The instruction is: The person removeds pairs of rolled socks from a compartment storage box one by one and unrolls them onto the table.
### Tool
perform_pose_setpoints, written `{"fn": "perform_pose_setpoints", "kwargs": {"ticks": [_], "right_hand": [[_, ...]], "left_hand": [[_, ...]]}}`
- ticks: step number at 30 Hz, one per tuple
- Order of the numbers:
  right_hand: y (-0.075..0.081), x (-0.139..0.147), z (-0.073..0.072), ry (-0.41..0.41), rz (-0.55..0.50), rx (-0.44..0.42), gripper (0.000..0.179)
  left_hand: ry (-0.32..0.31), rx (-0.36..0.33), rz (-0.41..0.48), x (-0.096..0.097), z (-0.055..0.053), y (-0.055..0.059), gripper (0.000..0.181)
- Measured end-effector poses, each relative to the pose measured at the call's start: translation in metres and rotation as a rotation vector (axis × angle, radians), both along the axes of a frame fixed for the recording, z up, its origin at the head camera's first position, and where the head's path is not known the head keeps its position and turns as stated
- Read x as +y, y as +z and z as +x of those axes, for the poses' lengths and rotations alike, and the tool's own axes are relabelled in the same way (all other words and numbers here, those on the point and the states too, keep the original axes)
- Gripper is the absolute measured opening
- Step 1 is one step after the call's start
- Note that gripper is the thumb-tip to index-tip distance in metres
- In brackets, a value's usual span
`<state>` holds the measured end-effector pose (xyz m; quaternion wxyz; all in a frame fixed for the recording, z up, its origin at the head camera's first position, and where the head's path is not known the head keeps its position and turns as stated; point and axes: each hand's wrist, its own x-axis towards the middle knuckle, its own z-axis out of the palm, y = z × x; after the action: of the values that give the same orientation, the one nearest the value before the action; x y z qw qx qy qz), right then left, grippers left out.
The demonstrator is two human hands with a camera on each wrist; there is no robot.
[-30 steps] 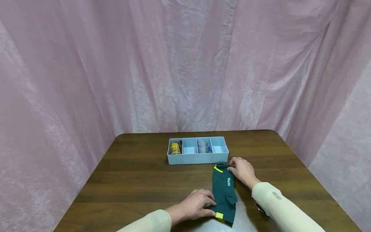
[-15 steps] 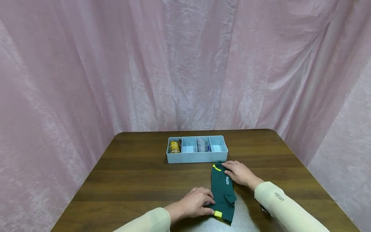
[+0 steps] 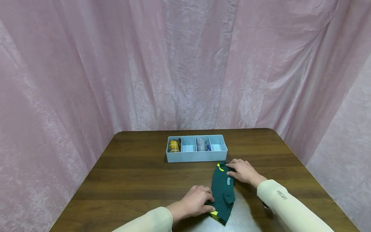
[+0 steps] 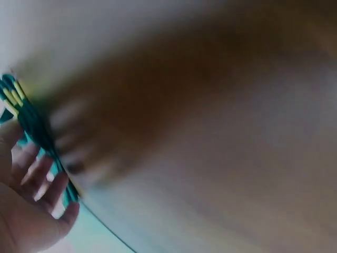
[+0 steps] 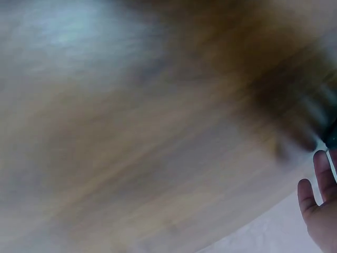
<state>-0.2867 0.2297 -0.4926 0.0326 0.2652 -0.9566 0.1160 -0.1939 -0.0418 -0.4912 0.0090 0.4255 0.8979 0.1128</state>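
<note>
A dark green pair of ribbed socks (image 3: 222,193), with yellow trim and the word "COTTON", lies lengthwise in front of the box. At the cuff end my left hand (image 3: 197,201) pinches the left edge by the yellow label. My right hand (image 3: 246,171) holds the toe end between thumb and fingers. In the left wrist view, stacked green and yellow cuff layers (image 4: 34,124) stand on edge against my fingers. Only a dark bit of sock (image 5: 331,138) shows beyond my right fingertips in the right wrist view.
Behind the socks stands a light blue box (image 3: 197,157) with several compartments. A yellow plaid roll (image 3: 174,146) is in the leftmost one. A greyish rolled item (image 3: 201,145) is in another. The wooden table (image 3: 130,174) ends at a pink curtain (image 3: 185,80).
The socks have turned a little and their cuff edge has tipped up, so the yellow label looks narrower. My right fingers have shifted over the toe end. My left hand stays at the cuff.
</note>
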Motion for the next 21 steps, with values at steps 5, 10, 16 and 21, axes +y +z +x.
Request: {"fn": "perform_pose_setpoints", "kwargs": {"ticks": [5,10,16,21], "right_hand": [[-0.003,0.013,0.004,-0.055,-0.012,0.013,0.039],[-0.006,0.021,0.011,-0.081,-0.032,0.021,0.04],[-0.007,0.024,0.017,-0.097,-0.089,0.043,0.04],[-0.001,0.014,0.014,-0.038,-0.207,0.065,0.043]], "left_hand": [[-0.073,0.007,-0.045,-0.016,-0.017,0.005,0.02],[-0.054,-0.04,-0.084,-0.028,-0.029,0.011,0.02],[0.053,-0.145,-0.013,-0.033,-0.029,0.01,0.023],[0.117,-0.166,0.09,-0.028,-0.014,0.005,0.037]]}}
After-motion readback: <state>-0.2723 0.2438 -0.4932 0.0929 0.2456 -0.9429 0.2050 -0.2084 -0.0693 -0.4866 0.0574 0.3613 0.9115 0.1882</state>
